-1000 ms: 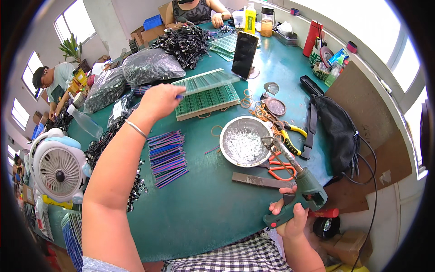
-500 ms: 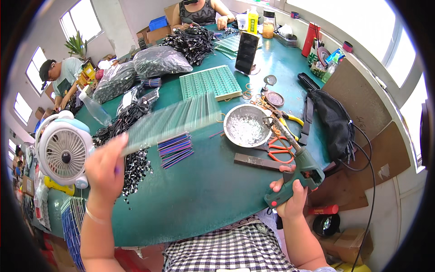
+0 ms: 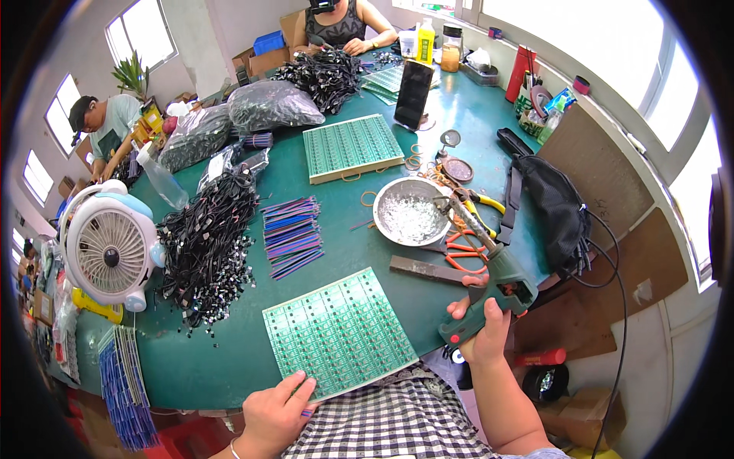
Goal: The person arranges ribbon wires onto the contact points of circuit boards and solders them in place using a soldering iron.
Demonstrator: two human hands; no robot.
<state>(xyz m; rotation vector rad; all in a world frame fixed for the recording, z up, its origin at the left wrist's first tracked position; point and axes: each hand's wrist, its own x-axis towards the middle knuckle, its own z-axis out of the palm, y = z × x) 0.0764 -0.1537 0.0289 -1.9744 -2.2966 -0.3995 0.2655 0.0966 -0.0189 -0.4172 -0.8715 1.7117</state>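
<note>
Since half a second ago, the green circuit panel [image 3: 339, 333] has been laid flat at the table's [image 3: 191, 367] near edge, steadied by the left hand's [image 3: 277, 409] open fingertips; the soldering gun [image 3: 489, 294] is gripped in the right hand [image 3: 482, 336], well apart; soldering appears not yet begun.

Bare tabletop [image 3: 359, 229] is left open between the near green circuit panel [image 3: 339, 333] and the far panel stack [image 3: 352, 147]. Passage is bounded on the left by bundled wires [image 3: 290, 236] and black parts [image 3: 206, 245], on the right by the metal bowl [image 3: 413, 211] and scissors [image 3: 462, 246].
</note>
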